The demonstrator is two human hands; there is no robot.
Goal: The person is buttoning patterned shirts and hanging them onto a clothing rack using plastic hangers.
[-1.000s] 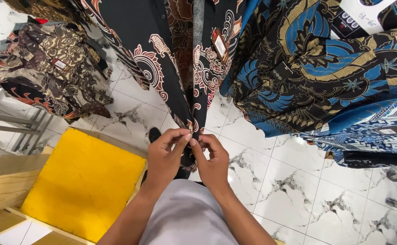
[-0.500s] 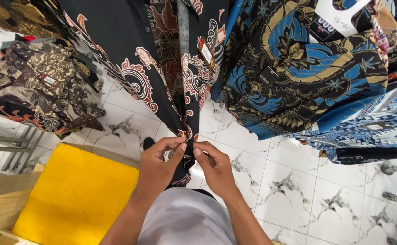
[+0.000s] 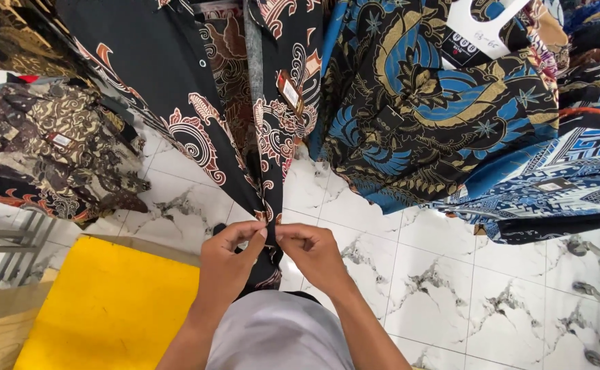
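Since a second ago the view has drifted up and closer, so the hanging shirts fill more of the top and the yellow panel (image 3: pixel 108 308) sits lower left; both hands stay pinched together at the same spot on the shirt's front edge. The black shirt (image 3: pixel 177 89) hangs open in front of the person, dark cloth patterned with red, cream and brown swirls, its two front edges running down to a point just above the hands. A small rectangular tag (image 3: pixel 290 92) dangles on its right front panel. The left hand (image 3: pixel 228 264) has fingers curled closed, thumb and forefinger pinching the lower front edge of the shirt. The right hand (image 3: pixel 314 253) is likewise nearly closed, its fingertips gripping the same edge, touching the left hand's fingers. Just right of the black shirt hangs a blue and gold patterned shirt (image 3: pixel 437 103), with a blue geometric garment (image 3: pixel 567 192) beyond it. A brown patterned shirt (image 3: pixel 60 151) hangs at the left. Below lies a white marble-veined tiled floor (image 3: pixel 451 288)
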